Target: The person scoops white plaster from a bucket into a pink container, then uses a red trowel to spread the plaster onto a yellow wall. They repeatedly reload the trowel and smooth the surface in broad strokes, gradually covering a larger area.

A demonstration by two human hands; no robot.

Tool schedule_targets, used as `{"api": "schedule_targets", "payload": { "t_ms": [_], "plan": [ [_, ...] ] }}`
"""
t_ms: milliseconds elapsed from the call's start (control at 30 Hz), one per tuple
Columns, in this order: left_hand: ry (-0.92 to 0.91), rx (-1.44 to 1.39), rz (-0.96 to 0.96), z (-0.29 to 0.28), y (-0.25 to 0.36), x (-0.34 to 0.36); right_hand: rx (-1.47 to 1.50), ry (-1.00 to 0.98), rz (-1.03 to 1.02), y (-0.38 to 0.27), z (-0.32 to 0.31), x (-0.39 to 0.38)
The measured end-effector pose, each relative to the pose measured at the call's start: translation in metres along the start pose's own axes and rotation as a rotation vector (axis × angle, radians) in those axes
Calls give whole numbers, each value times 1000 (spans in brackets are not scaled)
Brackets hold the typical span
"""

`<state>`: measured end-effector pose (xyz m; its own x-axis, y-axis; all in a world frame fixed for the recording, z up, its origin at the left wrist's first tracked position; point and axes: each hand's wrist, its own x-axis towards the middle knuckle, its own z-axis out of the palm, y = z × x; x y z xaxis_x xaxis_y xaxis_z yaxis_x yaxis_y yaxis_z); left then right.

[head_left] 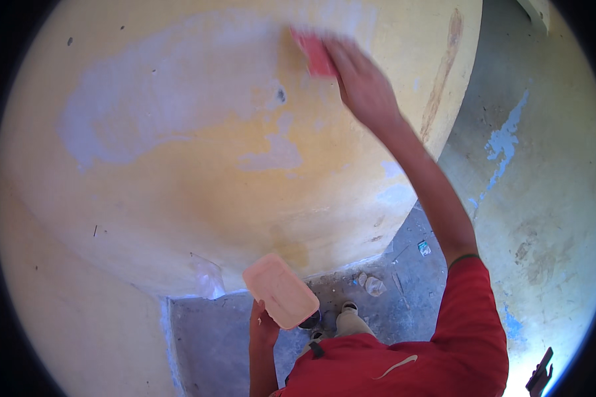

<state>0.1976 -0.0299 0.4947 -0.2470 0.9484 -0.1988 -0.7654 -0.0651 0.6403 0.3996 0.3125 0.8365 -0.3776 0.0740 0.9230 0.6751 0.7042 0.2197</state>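
Observation:
High on the yellow wall (198, 192), my right hand (367, 86) grips a flat red spreader (316, 54), blurred by motion. Its edge is at the wall, by a broad whitish patch (179, 73) of smeared filler. Low in front of my body, my left hand (263, 321) is closed on the side of a pale pink rectangular tub (281, 293). The tub is tilted with its pale, smooth inner face showing; how much it holds I cannot tell. Smaller whitish patches (275, 152) lie below the broad one, near a dark hole in the wall.
A clear plastic bag (208, 279) hangs from the wall at lower left. Crumpled plastic (375, 286) and bits of litter lie on the grey floor (404, 298). Another wall (510, 212) with bluish bare spots rises at right. Another person's hand (542, 380) holds a dark phone-like object at lower right.

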Motion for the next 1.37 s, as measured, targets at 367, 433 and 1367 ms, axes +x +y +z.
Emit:
{"api": "schedule_targets", "payload": {
  "t_ms": [367,433,1367],
  "plan": [
    [-4,-89,-10,-24,-16,4,-56,-368,-38,-65,82,-178],
    [19,-35,24,-20,-10,-4,5,-406,-5,-64,63,-166],
    [48,36,56,-20,-14,0,-202,-19,-78,62,21,4]
  ]
}}
